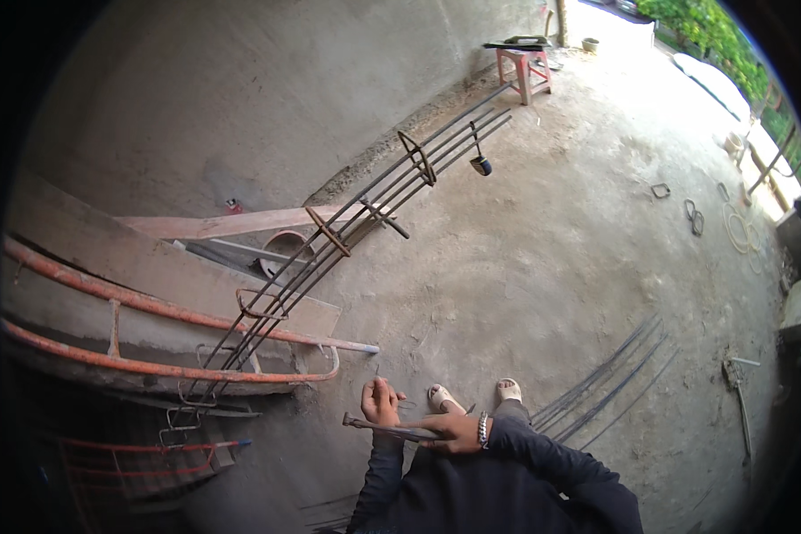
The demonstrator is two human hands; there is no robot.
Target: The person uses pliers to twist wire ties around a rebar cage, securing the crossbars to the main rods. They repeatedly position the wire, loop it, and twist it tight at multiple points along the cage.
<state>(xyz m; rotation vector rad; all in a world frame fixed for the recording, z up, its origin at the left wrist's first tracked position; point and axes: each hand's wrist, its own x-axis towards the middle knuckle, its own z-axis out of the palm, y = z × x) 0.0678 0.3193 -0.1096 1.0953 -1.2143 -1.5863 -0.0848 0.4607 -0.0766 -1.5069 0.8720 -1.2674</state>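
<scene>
Close in front of my body, my left hand (pixel 381 404) is closed in a pinch, with a short thin piece of wire (pixel 377 369) sticking up from the fingertips. My right hand (pixel 461 433) wraps round a long dark metal tool that looks like pincers (pixel 378 427). Its blunt head points left and passes just below my left hand. Farther ahead, several long steel bars (pixel 365 214) run slantwise, with bent rectangular stirrups (pixel 327 231) round them. Both hands are apart from these bars.
A red stool (pixel 525 71) stands at the bars' far end. Orange metal frames (pixel 187 316) lie to the left, beside a pinkish board (pixel 240 222). Thin rods (pixel 605 383) lie on the floor to my right. Loose stirrups (pixel 694 218) and a coiled hose (pixel 739 227) lie farther right.
</scene>
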